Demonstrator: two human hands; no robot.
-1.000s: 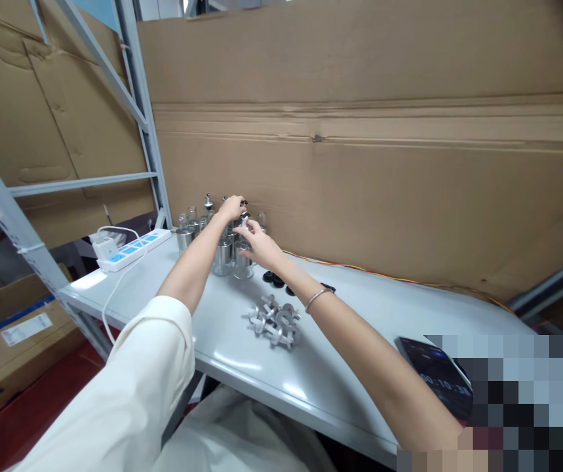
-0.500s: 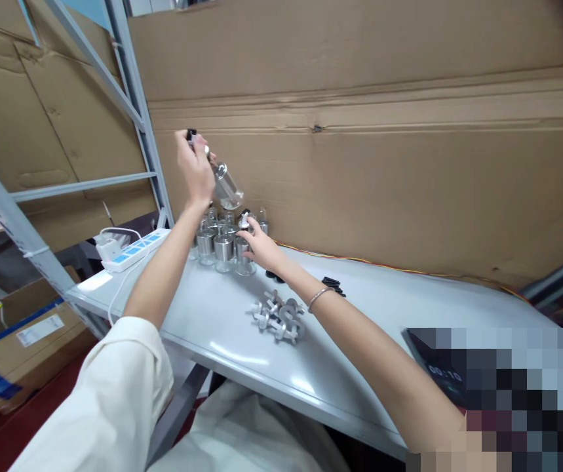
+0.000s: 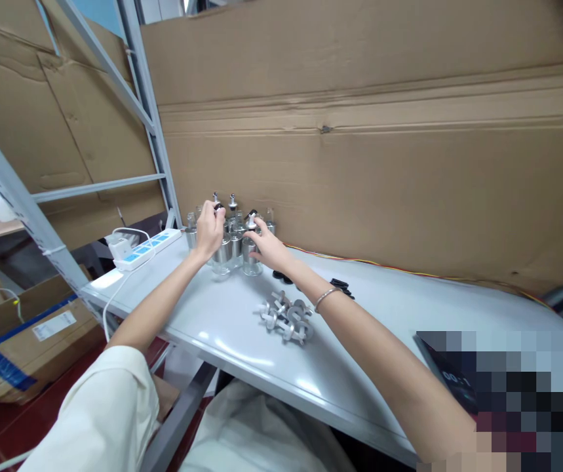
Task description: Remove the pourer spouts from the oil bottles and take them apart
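Note:
At the back left of the table (image 3: 187, 324) stands a cluster of glass bottles with silver metal sleeves, several topped with metal spouts. My left hand (image 3: 209, 231) is closed round the black-tipped top of one glass bottle (image 3: 221, 257), which stands upright at the cluster's front. Just to its right, my right hand (image 3: 270, 248) curls its fingers at the top and side of another glass bottle (image 3: 250, 257) with a black-tipped spout (image 3: 252, 219). Part of that grip is hidden. Nearer me lies a pile of grey metal spout pieces (image 3: 287, 319).
Small round black parts (image 3: 282, 277) and flat black pieces (image 3: 343, 288) lie behind my right forearm. A white power strip (image 3: 148, 249) sits at the left end. Cardboard (image 3: 360, 183) walls the back, and a device with a timer display (image 3: 451, 377) lies at right.
My left hand has come down with its bottle from mid-air to the front of the cluster. My right hand stays at its bottle. The view has shifted slightly.

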